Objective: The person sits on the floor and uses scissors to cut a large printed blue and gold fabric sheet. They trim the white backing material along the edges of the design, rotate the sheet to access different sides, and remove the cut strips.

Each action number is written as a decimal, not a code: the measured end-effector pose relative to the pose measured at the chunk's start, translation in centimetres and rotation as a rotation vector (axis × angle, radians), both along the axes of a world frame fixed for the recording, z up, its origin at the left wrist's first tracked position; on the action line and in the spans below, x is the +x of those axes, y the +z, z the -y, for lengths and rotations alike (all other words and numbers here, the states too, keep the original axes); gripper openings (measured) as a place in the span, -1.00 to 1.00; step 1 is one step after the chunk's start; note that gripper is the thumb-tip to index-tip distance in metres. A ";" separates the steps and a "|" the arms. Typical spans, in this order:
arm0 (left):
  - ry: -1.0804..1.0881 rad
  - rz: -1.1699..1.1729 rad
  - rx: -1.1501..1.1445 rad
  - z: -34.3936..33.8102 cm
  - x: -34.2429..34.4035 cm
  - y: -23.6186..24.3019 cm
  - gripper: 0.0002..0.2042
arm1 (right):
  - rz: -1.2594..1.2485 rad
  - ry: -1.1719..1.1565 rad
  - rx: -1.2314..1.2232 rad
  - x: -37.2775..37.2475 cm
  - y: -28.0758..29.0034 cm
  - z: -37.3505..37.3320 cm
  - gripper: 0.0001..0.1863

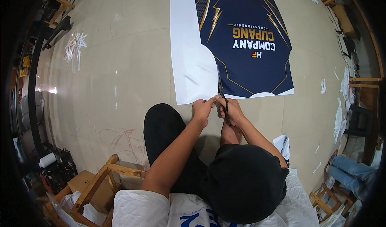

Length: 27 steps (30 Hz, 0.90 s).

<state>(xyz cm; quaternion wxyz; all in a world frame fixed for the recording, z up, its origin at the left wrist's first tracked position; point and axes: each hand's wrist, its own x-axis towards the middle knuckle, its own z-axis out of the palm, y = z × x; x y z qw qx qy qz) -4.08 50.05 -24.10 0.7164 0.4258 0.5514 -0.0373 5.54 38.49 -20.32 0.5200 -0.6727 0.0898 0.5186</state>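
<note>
A printed jersey panel (253, 72), dark navy with gold and white markings, lies flat on the floor in front of me. Along its left side runs a wide white fabric margin (193, 72). My right hand (234, 111) is closed around the dark handles of a pair of scissors (220, 84). Their blades point away from me, at the boundary between the white margin and the navy print. Beside it, my left hand (203, 109) pinches the near edge of the white margin. The fingertips of both hands almost meet there.
My bent knees in black frame the hands. White scraps (75, 46) lie on the tiled floor at the left, with more scraps (339, 116) along the right. A wooden stool (110, 172) stands lower left. Another person's jeans-clad leg (350, 170) shows at the right.
</note>
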 end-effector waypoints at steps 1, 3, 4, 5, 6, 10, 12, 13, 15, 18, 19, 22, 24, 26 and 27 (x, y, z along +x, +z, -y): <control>0.000 -0.001 -0.002 0.0 0.0 -0.1 -0.69 | -0.003 -0.006 0.006 0.0 -0.1 0.0 -0.48; -0.005 -0.002 -0.003 0.0 0.1 -0.2 -0.69 | -0.010 -0.019 0.017 0.1 -0.2 0.1 -0.48; -0.011 -0.004 -0.003 0.0 0.1 -0.2 -0.69 | -0.023 -0.037 0.033 0.1 -0.3 0.1 -0.50; -0.017 -0.006 -0.003 0.0 0.0 -0.2 -0.69 | -0.036 -0.054 0.048 0.2 -0.4 0.2 -0.51; -0.018 -0.008 0.001 0.0 0.1 -0.2 -0.69 | -0.050 -0.071 0.063 0.2 -0.4 0.2 -0.52; -0.007 -0.005 0.011 0.1 0.0 -0.5 -0.68 | -0.036 -0.047 0.075 0.4 -1.1 0.4 -0.52; -0.005 -0.006 0.010 0.0 -0.2 -0.8 -0.68 | -0.037 -0.030 0.086 0.5 -1.2 0.4 -0.52; -0.011 -0.008 0.006 0.0 -0.2 -0.8 -0.68 | -0.033 -0.022 0.073 0.6 -1.4 0.5 -0.52; -0.010 -0.011 0.006 0.1 -0.1 -0.7 -0.69 | -0.025 -0.006 0.049 0.6 -1.7 0.7 -0.52; 0.003 -0.015 0.013 0.2 0.1 -0.3 -0.69 | -0.011 0.003 0.031 0.8 -1.9 0.9 -0.52; 0.002 -0.015 0.012 0.2 0.1 -0.3 -0.69 | -0.007 0.007 0.029 0.8 -1.9 1.0 -0.52; 0.005 -0.019 0.011 0.2 0.1 -0.2 -0.68 | 0.003 0.018 0.028 0.9 -1.9 1.1 -0.52; 0.004 -0.018 0.007 0.3 0.1 -0.3 -0.68 | 0.008 0.026 0.036 1.0 -1.7 1.2 -0.52; 0.000 -0.013 0.003 0.2 -0.1 -0.6 -0.67 | -0.003 0.026 0.028 1.4 -0.6 0.6 -0.51; 0.001 -0.021 0.004 0.1 -0.2 -0.7 -0.67 | -0.009 0.026 0.024 1.7 -0.3 0.2 -0.51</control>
